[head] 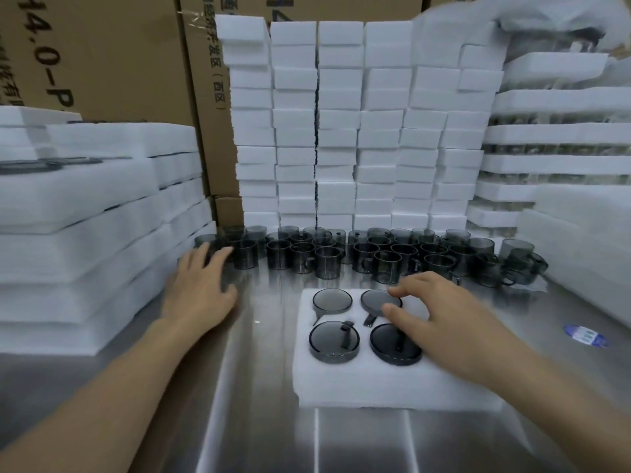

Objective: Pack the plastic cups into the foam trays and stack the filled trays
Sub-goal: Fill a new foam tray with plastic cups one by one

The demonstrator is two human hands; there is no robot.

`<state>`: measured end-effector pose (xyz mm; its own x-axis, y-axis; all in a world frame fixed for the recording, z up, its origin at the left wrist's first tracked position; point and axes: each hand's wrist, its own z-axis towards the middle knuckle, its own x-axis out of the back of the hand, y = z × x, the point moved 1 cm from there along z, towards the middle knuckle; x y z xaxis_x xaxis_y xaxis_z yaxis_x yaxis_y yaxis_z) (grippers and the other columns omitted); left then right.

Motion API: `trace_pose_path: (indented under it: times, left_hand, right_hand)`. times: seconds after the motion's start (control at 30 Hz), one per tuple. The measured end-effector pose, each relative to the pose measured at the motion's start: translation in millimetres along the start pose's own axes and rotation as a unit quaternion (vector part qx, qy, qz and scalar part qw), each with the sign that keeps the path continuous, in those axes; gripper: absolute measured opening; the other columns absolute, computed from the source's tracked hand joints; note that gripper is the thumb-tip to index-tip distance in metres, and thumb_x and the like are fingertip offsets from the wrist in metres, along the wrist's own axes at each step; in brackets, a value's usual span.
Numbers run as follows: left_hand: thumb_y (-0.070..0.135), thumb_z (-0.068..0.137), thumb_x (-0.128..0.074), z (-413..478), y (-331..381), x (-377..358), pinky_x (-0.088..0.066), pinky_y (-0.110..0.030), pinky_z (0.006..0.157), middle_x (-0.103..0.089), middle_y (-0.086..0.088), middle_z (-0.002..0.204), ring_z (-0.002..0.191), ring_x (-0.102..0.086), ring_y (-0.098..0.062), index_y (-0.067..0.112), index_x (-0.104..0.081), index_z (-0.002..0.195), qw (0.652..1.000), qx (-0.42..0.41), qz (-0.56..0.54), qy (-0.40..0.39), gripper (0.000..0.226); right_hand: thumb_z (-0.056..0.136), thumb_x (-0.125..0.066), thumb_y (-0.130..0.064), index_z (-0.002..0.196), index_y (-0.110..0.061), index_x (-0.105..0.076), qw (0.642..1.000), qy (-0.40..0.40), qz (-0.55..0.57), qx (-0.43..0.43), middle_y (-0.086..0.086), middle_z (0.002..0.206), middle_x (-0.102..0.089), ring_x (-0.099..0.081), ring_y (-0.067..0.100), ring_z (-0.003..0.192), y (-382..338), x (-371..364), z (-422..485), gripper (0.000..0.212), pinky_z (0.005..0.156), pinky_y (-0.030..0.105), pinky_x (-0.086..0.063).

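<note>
A white foam tray [345, 380] lies on the steel table in front of me, holding several dark smoky plastic cups [334, 341] set upside down in its round holes. My right hand [440, 315] hovers over the tray's right side, fingers loosely spread above the two right-hand cups, holding nothing. My left hand [199, 285] reaches out flat toward the left end of a row of several loose smoky cups [341, 254] standing along the back of the table. Its fingertips are near a cup at the far left [244, 254].
Stacks of filled foam trays [85, 233] rise on the left, and more stand on the right [546, 138]. A wall of white foam blocks [341, 124] stands behind the cups, with cardboard boxes [112, 46] beyond. A blue-and-white sticker [585, 334] lies on the steel table [259, 421].
</note>
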<state>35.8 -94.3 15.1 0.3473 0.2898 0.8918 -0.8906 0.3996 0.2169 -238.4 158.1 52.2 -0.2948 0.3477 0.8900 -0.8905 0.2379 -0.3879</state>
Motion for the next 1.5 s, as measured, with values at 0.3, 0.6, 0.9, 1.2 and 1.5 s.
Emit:
trace_pose_path:
  times: [0.3, 0.6, 0.9, 1.2, 1.5]
  left_hand:
    - [0.048, 0.09, -0.071, 5, -10, -4, -0.047, -0.047, 0.094, -0.053, -0.007, 0.128, 0.126, -0.046, -0.032, 0.028, -0.05, 0.15, 0.994, 0.024, 0.009, 0.11, 0.067]
    - [0.037, 0.086, -0.086, 10, -12, -17, -0.049, -0.042, 0.103, -0.05, -0.008, 0.156, 0.133, -0.056, -0.032, 0.027, -0.036, 0.162, 0.973, 0.081, -0.214, -0.011, 0.092]
    - [0.045, 0.075, -0.095, -12, 73, -14, -0.045, -0.004, 0.089, -0.061, 0.028, 0.12, 0.102, -0.063, 0.005, 0.038, -0.056, 0.145, 0.951, -0.099, -0.292, -0.037, 0.08]
    - [0.018, 0.082, -0.092, -46, 136, 51, -0.045, -0.02, 0.101, -0.056, 0.028, 0.126, 0.125, -0.054, -0.002, 0.032, -0.059, 0.134, 0.85, -0.288, -0.347, 0.272, 0.064]
    - [0.007, 0.078, -0.092, -76, 171, 91, -0.041, -0.011, 0.096, -0.058, 0.013, 0.127, 0.125, -0.056, -0.014, 0.028, -0.06, 0.131, 0.8, -0.266, -0.447, 0.297, 0.065]
  right_hand:
    - [0.091, -0.041, -0.07, 0.136, -0.042, -0.06, 1.0, -0.005, 0.001, 0.002, -0.02, 0.144, -0.048, -0.05, 0.011, 0.133, 0, 0, -2, 0.056, 0.112, 0.041, -0.043]
    - [0.092, -0.043, -0.068, 0.136, -0.043, -0.06, 1.0, 0.006, 0.01, 0.0, -0.023, 0.143, -0.049, -0.051, 0.009, 0.132, 2, -2, -1, 0.053, 0.112, 0.041, -0.044]
    - [0.094, -0.047, -0.066, 0.131, -0.046, -0.061, 1.0, 0.024, 0.006, -0.013, -0.025, 0.139, -0.051, -0.053, 0.008, 0.129, 3, -4, 0, 0.044, 0.106, 0.04, -0.047]
    - [0.096, -0.048, -0.066, 0.134, -0.047, -0.055, 0.999, 0.036, -0.012, -0.012, -0.024, 0.139, -0.052, -0.054, 0.012, 0.128, 1, -5, -1, 0.043, 0.103, 0.042, -0.049]
    - [0.098, -0.047, -0.064, 0.131, -0.045, -0.058, 0.999, 0.029, -0.025, -0.013, -0.02, 0.139, -0.054, -0.055, 0.015, 0.127, 1, -5, -1, 0.04, 0.102, 0.043, -0.049]
